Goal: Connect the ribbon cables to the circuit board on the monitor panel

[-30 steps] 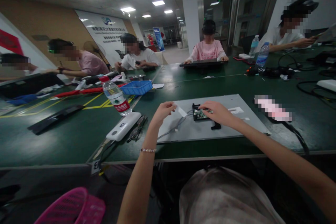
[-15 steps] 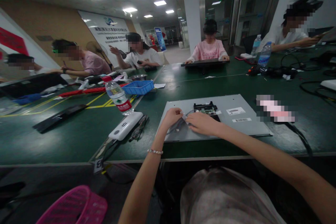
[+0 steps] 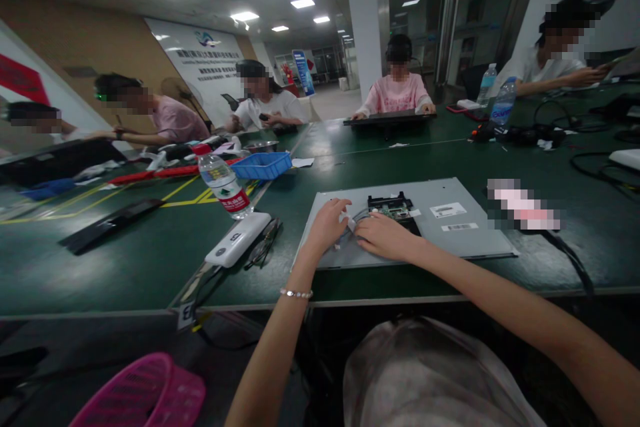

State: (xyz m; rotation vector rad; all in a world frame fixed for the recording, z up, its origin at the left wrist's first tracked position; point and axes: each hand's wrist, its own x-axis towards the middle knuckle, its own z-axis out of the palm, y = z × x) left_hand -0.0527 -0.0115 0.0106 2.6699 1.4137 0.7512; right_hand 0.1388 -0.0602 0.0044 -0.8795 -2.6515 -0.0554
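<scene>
The stiff-looking panel point(image 3: 475, 243) on the near counter point(image 3: 200, 297) is best held by its edges. Soft wires point(image 3: 363, 214) seem touched by the curled right hand point(image 3: 384, 236), grip unclear; the left hand point(image 3: 326, 227) is half open, seemingly empty.

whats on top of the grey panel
On the grey panel: a black bracket with a green circuit board, grey cables and white labels. The right hand covers part of the board; what lies under the left hand can't be seen.
</scene>
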